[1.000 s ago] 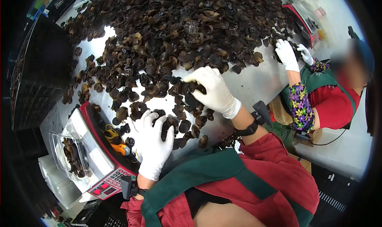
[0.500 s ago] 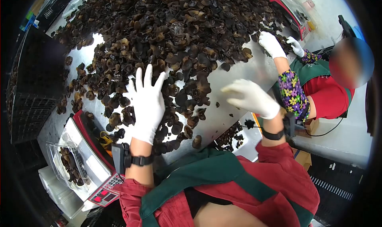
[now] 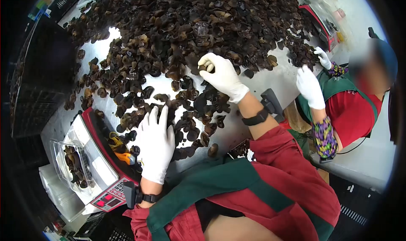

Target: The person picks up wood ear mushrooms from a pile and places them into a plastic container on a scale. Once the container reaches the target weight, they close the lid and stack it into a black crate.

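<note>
Dark wood ear mushrooms (image 3: pixel 169 34) form a large heap on the metal table, with looser pieces spread toward me. My left hand (image 3: pixel 156 146), in a white glove, lies over the loose pieces near the table's front edge, its fingers stretched out. At the near edge of the heap is my right hand (image 3: pixel 224 76), also gloved. Its fingers are curled, with a gap between thumb and forefinger; dark mushroom shows through it, and I see no piece gripped.
On the left stands a red-and-white scale (image 3: pixel 99 163) bearing a clear plastic box (image 3: pixel 69 165) of mushrooms. An orange-handled tool (image 3: pixel 122 157) lies beside it. Black crates (image 3: pixel 38 80) rise at far left. A co-worker (image 3: pixel 351 106) works at the right, near another scale (image 3: pixel 323 27).
My right hand has swung left and away from me, from the bare metal to the heap. My left hand has drawn back toward me, its fingers closer together. The co-worker's near hand has pulled back.
</note>
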{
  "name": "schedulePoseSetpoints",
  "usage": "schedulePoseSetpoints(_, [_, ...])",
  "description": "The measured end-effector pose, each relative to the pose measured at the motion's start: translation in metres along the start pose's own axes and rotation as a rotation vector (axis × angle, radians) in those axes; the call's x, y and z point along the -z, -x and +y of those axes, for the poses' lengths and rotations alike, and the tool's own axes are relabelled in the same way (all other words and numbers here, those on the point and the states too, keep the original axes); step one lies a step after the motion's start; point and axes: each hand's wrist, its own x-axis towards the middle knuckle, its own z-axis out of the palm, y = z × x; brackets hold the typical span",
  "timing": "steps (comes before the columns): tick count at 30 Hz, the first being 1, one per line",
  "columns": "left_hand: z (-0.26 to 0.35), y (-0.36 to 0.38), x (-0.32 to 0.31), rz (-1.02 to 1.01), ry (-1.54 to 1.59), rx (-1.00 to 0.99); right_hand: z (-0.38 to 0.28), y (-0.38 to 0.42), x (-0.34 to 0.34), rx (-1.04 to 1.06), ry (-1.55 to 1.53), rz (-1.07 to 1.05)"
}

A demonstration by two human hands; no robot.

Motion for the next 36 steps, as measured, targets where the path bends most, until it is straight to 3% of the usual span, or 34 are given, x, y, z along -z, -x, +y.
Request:
schedulePoseSetpoints(2, [-0.005,0.013,0.001,-0.008,-0.014,0.014,0.006,0.007,0.004,0.028,0.033,0.021])
schedulePoseSetpoints(4, [-0.008,0.018,-0.001,0.046,0.021,-0.016,0.007,0.02,0.013,0.021,-0.25,0.004])
schedulePoseSetpoints(6, [-0.007,0.021,-0.003,0.017,0.068,0.002,-0.003,0.033,0.026,0.043,-0.289,0.01])
schedulePoseSetpoints(8, [-0.009,0.024,-0.002,-0.01,0.103,0.037,-0.018,0.049,0.046,-0.147,-0.176,-0.069])
schedulePoseSetpoints(9, [-0.01,0.027,-0.001,0.016,0.109,0.023,-0.015,0.056,0.052,-0.002,-0.145,-0.02])
schedulePoseSetpoints(11, [-0.009,0.032,0.003,0.052,0.116,0.011,-0.006,0.077,0.076,-0.049,-0.097,-0.079])
schedulePoseSetpoints(13, [-0.011,0.041,0.003,0.083,0.129,0.016,-0.017,0.096,0.112,-0.142,0.158,-0.235])
schedulePoseSetpoints(15, [-0.013,0.047,0.003,0.102,0.121,0.021,-0.005,0.112,0.14,-0.077,0.244,-0.379])
schedulePoseSetpoints(16, [-0.014,0.05,0.003,0.095,0.118,0.003,-0.006,0.117,0.146,-0.175,0.244,-0.38])
schedulePoseSetpoints(18, [-0.014,0.053,0.003,0.088,0.11,-0.007,0.0,0.121,0.146,-0.068,0.401,-0.305])
schedulePoseSetpoints(19, [-0.013,0.053,0.003,0.083,0.138,0.014,-0.002,0.117,0.138,-0.063,0.397,-0.312])
schedulePoseSetpoints(21, [-0.014,0.054,0.001,0.092,0.176,0.05,-0.017,0.102,0.108,0.149,0.513,-0.124])
schedulePoseSetpoints(23, [-0.013,0.05,0.002,0.138,0.147,0.066,-0.04,0.081,0.061,0.236,0.333,-0.046])
schedulePoseSetpoints(26, [-0.012,0.05,0.002,0.128,0.052,0.113,-0.058,0.055,-0.003,0.404,0.249,-0.185])
schedulePoseSetpoints(28, [-0.016,0.054,-0.006,0.041,0.079,0.152,-0.065,0.031,-0.04,0.543,0.238,-0.162])
schedulePoseSetpoints(32, [-0.016,0.06,-0.008,-0.018,0.105,0.122,-0.077,-0.01,-0.104,0.637,0.436,-0.194])
schedulePoseSetpoints(36, [-0.01,0.063,-0.004,0.001,0.229,0.089,-0.062,-0.029,-0.136,0.592,0.478,-0.262])
